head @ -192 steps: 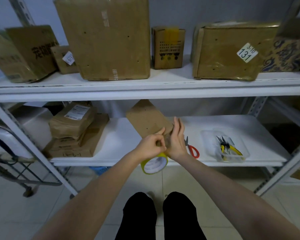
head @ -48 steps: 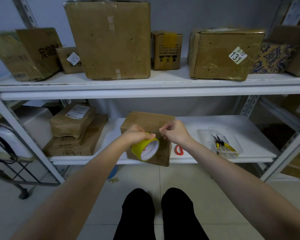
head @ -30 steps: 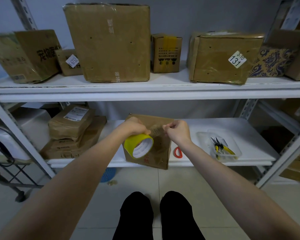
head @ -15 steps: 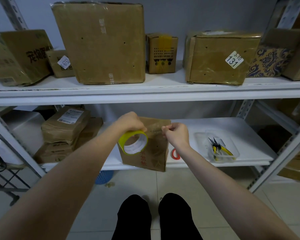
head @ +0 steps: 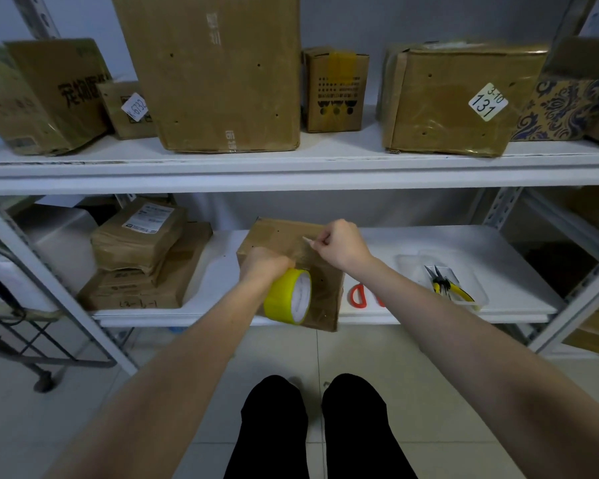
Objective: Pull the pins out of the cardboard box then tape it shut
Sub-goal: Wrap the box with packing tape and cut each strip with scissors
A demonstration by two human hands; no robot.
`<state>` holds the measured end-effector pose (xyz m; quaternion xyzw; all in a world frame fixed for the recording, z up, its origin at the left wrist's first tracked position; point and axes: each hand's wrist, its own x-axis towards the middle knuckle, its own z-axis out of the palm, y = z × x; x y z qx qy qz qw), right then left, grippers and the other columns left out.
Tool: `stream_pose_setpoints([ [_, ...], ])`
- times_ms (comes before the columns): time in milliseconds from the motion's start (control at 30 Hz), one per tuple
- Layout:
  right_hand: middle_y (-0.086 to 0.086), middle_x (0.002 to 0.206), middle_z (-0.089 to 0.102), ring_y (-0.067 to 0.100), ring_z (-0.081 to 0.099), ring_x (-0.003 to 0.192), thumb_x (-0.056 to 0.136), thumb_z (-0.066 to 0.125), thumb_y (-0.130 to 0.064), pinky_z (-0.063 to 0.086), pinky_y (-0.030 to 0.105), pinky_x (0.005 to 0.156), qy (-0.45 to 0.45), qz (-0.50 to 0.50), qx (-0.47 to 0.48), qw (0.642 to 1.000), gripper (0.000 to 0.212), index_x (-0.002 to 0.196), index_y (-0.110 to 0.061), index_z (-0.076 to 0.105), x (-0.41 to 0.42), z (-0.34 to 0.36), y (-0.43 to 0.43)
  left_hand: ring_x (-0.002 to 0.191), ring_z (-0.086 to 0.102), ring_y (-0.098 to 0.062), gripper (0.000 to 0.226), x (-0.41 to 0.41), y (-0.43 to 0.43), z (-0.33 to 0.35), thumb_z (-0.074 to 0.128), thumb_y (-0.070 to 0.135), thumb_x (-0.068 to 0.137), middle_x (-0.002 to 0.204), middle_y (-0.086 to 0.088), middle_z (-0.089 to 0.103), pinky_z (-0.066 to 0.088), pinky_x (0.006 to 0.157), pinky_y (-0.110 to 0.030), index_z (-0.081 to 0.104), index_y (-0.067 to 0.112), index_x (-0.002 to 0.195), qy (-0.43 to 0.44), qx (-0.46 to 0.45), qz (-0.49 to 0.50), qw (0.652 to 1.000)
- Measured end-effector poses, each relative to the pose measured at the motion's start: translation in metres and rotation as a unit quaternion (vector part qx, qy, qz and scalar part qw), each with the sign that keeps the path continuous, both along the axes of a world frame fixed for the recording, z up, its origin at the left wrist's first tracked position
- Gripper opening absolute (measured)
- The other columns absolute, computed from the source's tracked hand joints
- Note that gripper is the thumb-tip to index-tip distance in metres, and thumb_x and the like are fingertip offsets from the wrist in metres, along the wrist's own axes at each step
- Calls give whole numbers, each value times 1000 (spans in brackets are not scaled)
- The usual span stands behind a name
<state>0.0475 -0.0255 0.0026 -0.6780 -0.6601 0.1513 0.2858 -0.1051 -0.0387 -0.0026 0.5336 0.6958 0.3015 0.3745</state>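
Up above the cardboard box (head: 277, 236), a carton's (head: 440, 112) label (head: 488, 102) reads 131.

Both arms are bare all the way back from the fingers. Behind the fingers of the left hand (head: 263, 264) come an uncovered wrist and a long left forearm (head: 173, 375), which widens toward the elbow. Behind the fingers of the right hand (head: 339, 243), the right forearm (head: 464, 333) is just as bare. Well below the fingers, between the two forearms, the legs (head: 270, 426) are clad in plain black with no visible print or seam. They look like two rounded dark shapes. Whether the lowest part is trouser cloth or footwear cannot be told.
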Motion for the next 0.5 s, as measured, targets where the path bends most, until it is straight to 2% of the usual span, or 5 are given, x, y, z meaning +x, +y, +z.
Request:
stream_pose_setpoints([
  [167, 6, 76, 72, 24, 65, 82, 85, 69, -31, 54, 34, 76, -31, 9, -25, 999, 27, 71, -9, 75, -6, 1, 11, 78, 55, -24, 24, 0, -5, -5, 68, 21, 76, 77, -5, 60, 43, 70, -28, 55, 14, 57, 1, 6, 16, 1000],
  [333, 6, 88, 74, 23, 66, 93, 82, 72, -26, 52, 29, 79, -44, 1, -43, 998, 18, 80, -9, 77, -2, 4, 16, 72, 50, -24, 27, 5, -6, -10, 65, 20, 78, 62, -1, 50, 37, 65, -26, 51, 15, 56, -22, 0, 14, 1000],
  [500, 6, 91, 74, 23, 65, 94, 81, 73, -24, 50, 28, 77, -55, 4, -54, 997, 15, 82, -10, 76, -3, 5, 18, 70, 50, -24, 27, 6, -5, -14, 66, 19, 77, 61, -2, 50, 37, 64, -27, 52, 14, 55, -31, -5, 24, 999],
])
